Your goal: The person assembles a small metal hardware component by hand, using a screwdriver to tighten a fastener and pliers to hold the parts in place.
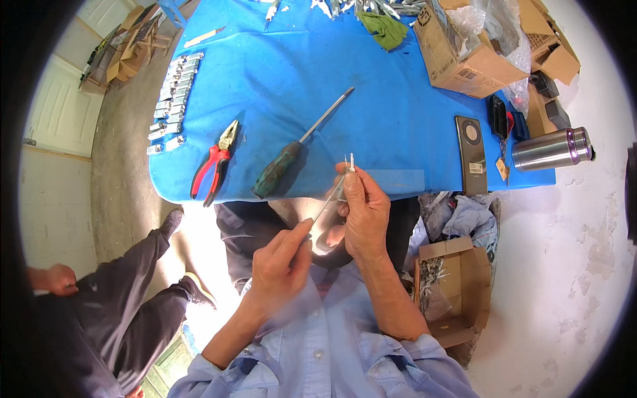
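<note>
My left hand (282, 265) is closed around one end of a thin metal rod (329, 200); its grip end is hidden in my fingers. The rod slants up and right to a small pale metal part (352, 163), which my right hand (366, 211) pinches between thumb and fingers at the table's front edge. Most of that part is covered by the fingers. On the blue-covered table (265, 86) just beyond lie a screwdriver (282, 169) with a dark green handle and, to its left, red-and-black pliers (215, 162).
Rows of small metal pieces (174, 99) line the table's left edge, near a knife (204, 37). At right are a phone (472, 154), a steel bottle (552, 148) and a cardboard box (464, 63). Another open box (474, 292) stands below. A seated person's legs (126, 292) are at left.
</note>
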`<state>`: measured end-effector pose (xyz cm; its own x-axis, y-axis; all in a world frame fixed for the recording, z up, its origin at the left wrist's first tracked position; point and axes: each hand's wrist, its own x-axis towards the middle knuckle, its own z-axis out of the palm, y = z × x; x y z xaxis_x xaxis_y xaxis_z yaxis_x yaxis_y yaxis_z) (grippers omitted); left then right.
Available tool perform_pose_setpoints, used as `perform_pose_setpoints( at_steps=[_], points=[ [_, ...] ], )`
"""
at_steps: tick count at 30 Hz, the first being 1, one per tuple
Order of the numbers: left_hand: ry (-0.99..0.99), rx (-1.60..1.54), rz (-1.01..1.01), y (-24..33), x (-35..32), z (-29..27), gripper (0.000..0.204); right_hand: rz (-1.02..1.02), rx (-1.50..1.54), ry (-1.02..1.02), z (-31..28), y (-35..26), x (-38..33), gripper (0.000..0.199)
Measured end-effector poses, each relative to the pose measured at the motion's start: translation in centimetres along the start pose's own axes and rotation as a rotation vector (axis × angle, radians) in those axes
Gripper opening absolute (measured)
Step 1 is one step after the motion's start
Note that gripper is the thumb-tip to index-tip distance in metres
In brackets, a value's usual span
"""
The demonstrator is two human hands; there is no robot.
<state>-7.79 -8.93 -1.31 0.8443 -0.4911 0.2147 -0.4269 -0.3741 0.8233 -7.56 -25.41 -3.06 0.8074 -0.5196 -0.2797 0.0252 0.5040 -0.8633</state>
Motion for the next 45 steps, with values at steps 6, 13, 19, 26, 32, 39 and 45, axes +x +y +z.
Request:
perform_pose_setpoints(
  at_steps=[6, 13, 19, 26, 32, 39, 45],
  points=[
    [0.001, -0.022, -0.031, -0.1, -0.2, 0.9, 0.041, -0.027, 0.011, 0.009, -0.2, 0.6, 0.3, 0.028],
    [0.024, -0.028, -0.008, -0.6, -0.1, 1.6, 0.039, -0.038, 0.008, 0.006, -0.3, 0.8, 0.4, 0.03],
    [0.07, -0.033, 0.02, -0.8, 0.5, 2.2, 0.038, -0.015, -0.002, 0.017, -0.1, 1.1, 0.2, 0.03],
    [0.086, -0.017, 0.004, 0.0, 1.7, 1.5, 0.035, -0.022, -0.005, 0.023, -0.5, 0.9, 0.4, 0.032],
    [0.082, 0.028, 0.047, -0.1, 0.7, -0.4, 0.04, -0.014, -0.024, -0.012, -0.9, 1.1, 0.4, 0.036],
    [0.029, -0.002, -0.038, 0.3, 0.1, -1.1, 0.037, -0.008, 0.075, -0.102, -1.2, 0.9, 0.3, 0.038],
    [0.001, 0.003, -0.033, 0.5, 0.3, -1.3, 0.036, 0.02, 0.141, -0.109, -2.1, 0.5, 0.4, 0.037]
  ],
)
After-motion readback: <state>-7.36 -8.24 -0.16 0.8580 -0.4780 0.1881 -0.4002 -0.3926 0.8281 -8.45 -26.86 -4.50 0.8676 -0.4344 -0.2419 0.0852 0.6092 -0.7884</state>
